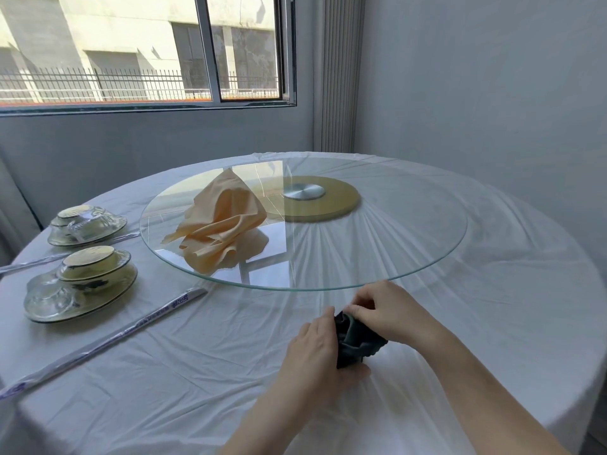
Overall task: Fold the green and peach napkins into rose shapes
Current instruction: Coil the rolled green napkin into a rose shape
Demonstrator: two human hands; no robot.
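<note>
Left-hand grip: left hand (312,349) was wrapped round the near-left side of the green napkin (359,344), with the fingers curled over the bundle and the thumb tucked under its lower edge.
Right-hand grip: right hand (391,315) was pinching the top fold of the cloth, its fingertips (356,311) pressed together on the upper rim.
Green napkin: it sat as a dark, compact roll between the two hands, low over the white tablecloth (197,372) at the near edge of the table; I could not tell whether it touched the cloth.
Stage: judged to be shaping or tucking the rolled bud, with the rose not yet finished.
Handling: the cloth looked light, soft and limp, likely to spring open or unroll if let go, and not fragile.
Where to hold: best gripped round the base of the roll while the loose top edge is teased out.
Peach napkin: peach napkin (226,221) lay crumpled and unfolded on the glass turntable (410,244), well apart from the hands.
Left of table: two stacks of bowls on plates (88,274) stood there, with wrapped chopsticks (131,330) beside them.
</note>
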